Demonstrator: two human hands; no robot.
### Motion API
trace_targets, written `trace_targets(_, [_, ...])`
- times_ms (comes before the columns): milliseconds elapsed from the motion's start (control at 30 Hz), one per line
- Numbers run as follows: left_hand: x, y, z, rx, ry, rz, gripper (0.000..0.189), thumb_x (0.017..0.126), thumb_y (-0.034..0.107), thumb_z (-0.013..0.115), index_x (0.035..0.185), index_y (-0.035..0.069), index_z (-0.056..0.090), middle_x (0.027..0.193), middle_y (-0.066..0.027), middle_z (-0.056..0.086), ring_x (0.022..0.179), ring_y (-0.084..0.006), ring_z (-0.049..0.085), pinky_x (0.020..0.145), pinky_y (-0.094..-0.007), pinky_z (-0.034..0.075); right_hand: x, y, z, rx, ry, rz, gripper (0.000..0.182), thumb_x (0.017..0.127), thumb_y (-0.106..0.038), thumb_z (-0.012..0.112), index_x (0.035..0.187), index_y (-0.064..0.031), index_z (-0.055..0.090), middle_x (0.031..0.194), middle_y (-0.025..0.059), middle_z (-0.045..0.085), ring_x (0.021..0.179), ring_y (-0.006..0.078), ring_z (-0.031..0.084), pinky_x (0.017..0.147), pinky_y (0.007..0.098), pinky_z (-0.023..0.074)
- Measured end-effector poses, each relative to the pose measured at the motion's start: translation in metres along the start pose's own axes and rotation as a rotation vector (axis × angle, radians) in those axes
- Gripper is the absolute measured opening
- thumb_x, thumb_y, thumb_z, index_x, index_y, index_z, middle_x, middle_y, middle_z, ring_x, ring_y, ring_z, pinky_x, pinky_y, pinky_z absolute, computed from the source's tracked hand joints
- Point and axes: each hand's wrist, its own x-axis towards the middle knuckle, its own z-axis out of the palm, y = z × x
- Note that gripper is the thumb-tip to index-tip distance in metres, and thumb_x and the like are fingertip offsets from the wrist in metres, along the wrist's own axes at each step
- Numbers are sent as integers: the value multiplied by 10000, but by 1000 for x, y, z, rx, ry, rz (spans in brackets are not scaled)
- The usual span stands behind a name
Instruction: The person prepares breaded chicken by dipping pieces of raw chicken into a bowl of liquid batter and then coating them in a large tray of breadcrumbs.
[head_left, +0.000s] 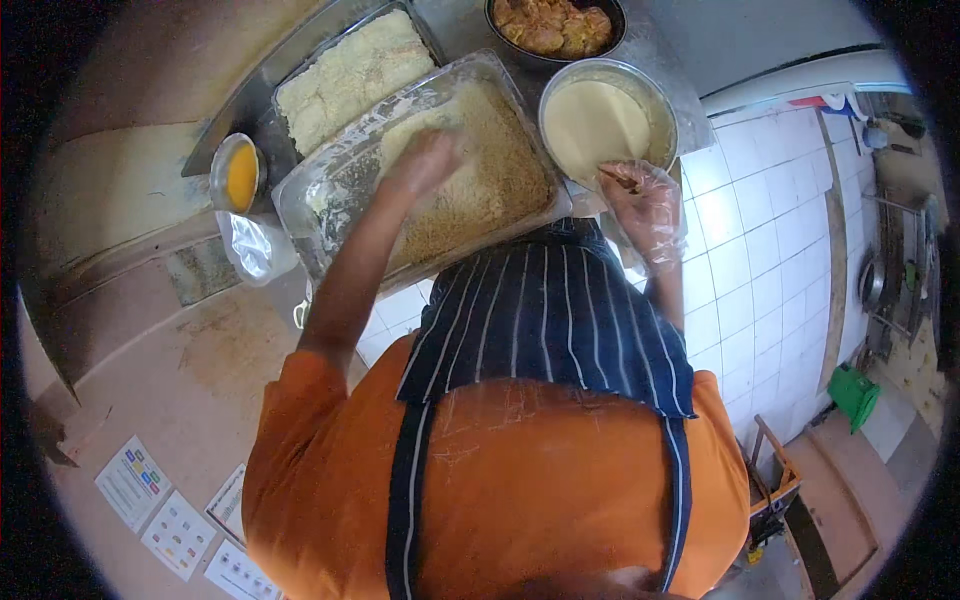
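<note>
A clear rectangular tub (300, 196) holds breadcrumbs (495, 161), browner along its right and lower sides. My left hand (431, 159), bare and motion-blurred, is over the paler crumbs; its fingers are not clear. To the right, my right hand (641, 202) wears a clear plastic glove, fingers curled at the near rim of a metal bowl of pale batter (596, 120). Whether those fingers hold anything is unclear. Behind the tub, a tray (431, 45) bears crumb-coated pieces (356, 82). A dark round pan (615, 49) contains orange-yellow marinated pieces, seemingly meat (551, 28).
Left of the tub stands a small metal bowl of orange-yellow liquid (241, 176), with a clear plastic container or bag (256, 247) below it. A wall lies along the left. White floor tiles (757, 225) and a green object (853, 397) are at right.
</note>
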Motion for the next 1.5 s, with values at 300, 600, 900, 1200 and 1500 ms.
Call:
trace_targets(300, [107, -7, 155, -1007, -652, -182, 442, 969, 376, 617, 1329, 121, 600, 1216, -33, 663, 1103, -166, 612, 928, -390, 510, -10, -8, -10, -8, -93, 41, 207, 885, -88, 707, 1076, -18, 742, 1003, 147, 740, 889, 187, 706, 800, 311, 543])
trace_targets(600, [3, -2, 121, -2191, -135, -162, 375, 977, 286, 593, 1290, 80, 584, 1162, -93, 680, 1046, -235, 661, 920, -424, 540, -7, 0, -10, 4, -49, 77, 190, 881, -68, 717, 1060, -10, 741, 1006, 151, 737, 890, 213, 710, 807, 323, 550])
trace_targets(900, [31, -81, 99, -450, 547, -411, 336, 948, 244, 585, 1239, 76, 591, 1160, -75, 679, 995, -264, 661, 853, -479, 543, 8, -10, -2, 87, -55, 22, 155, 856, -105, 736, 996, -41, 754, 962, 163, 744, 815, 269, 731, 736, 358, 574])
trace_targets(1200, [48, -57, 98, 134, 486, -103, 383, 936, 374, 574, 1230, 129, 572, 1274, -104, 565, 1178, -247, 523, 1088, -480, 367, 2, -18, -3, -30, -66, 65, 174, 824, -142, 756, 986, -77, 765, 956, 173, 742, 854, 317, 727, 773, 396, 574])
trace_targets(1500, [36, -108, 162, -239, 893, -347, 468, 996, 393, 498, 1317, 52, 521, 1201, -168, 602, 1085, -314, 582, 1031, -474, 430, 3, -25, -8, -15, -77, 97, 146, 843, -112, 733, 979, -72, 771, 968, 175, 740, 854, 292, 729, 779, 364, 566])
